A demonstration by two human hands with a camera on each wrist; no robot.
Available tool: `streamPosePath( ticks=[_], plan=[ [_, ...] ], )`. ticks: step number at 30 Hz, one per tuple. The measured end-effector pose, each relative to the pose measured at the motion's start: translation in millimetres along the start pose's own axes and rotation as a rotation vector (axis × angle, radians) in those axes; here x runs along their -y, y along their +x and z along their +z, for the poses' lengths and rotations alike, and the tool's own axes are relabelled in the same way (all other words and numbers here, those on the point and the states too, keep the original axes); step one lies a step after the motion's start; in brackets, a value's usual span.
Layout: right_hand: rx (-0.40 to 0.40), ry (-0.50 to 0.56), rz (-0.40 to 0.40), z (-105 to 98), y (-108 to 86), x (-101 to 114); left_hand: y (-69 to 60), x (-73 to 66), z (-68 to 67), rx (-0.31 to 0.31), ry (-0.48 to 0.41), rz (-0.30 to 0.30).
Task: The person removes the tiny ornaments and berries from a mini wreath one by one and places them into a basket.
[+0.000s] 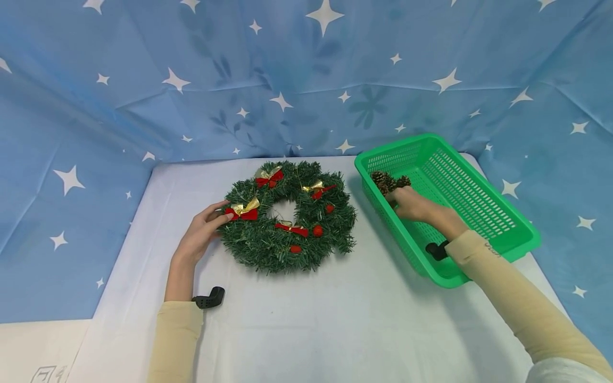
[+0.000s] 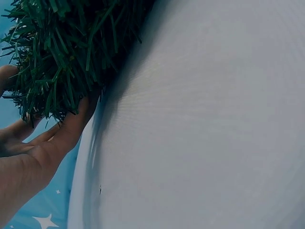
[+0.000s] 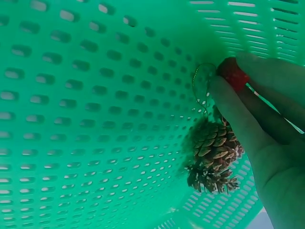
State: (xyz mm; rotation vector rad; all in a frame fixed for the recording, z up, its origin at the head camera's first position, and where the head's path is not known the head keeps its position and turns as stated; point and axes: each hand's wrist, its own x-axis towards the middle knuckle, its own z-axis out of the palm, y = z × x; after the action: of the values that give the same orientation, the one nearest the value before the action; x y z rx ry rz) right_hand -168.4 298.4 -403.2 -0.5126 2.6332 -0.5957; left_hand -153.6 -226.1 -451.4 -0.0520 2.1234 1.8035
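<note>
A green wreath [image 1: 282, 260] with red-and-gold bows and red balls lies flat on the table. My left hand [image 1: 203, 229] grips its left edge, thumb on top by a bow [image 1: 244, 211] and fingers around the underside; the left wrist view shows those fingers [image 2: 76, 124] beneath the green needles [image 2: 71, 52]. My right hand [image 1: 412, 205] reaches into a green plastic basket [image 1: 483, 175]. There, between thumb and fingers, it pinches a small red ball [image 3: 232, 74], seen in the right wrist view. Brown pine cones [image 3: 217, 148] lie just beside that hand.
The basket's raised rim [image 1: 399, 242] stands between the right hand and the wreath. White cloth [image 1: 297, 324] covers the table. Blue star-patterned fabric [image 1: 268, 80] rises behind it and at both sides.
</note>
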Motion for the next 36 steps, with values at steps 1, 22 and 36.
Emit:
streamPosePath(
  ticks=[1, 22, 36],
  plan=[
    [0.003, -0.004, 0.003, 0.1, 0.4, 0.0, 0.3, 0.1, -0.1, 0.002, -0.002, 0.000],
    [-0.032, -0.061, -0.056, -0.1, -3.4, 1.7, 1.4, 0.6, -0.9, 0.008, 0.013, 0.000],
    [-0.146, -0.024, -0.025, -16.6, -17.6, 17.4, 0.1, -0.7, -0.4, 0.007, 0.009, -0.001]
  ],
)
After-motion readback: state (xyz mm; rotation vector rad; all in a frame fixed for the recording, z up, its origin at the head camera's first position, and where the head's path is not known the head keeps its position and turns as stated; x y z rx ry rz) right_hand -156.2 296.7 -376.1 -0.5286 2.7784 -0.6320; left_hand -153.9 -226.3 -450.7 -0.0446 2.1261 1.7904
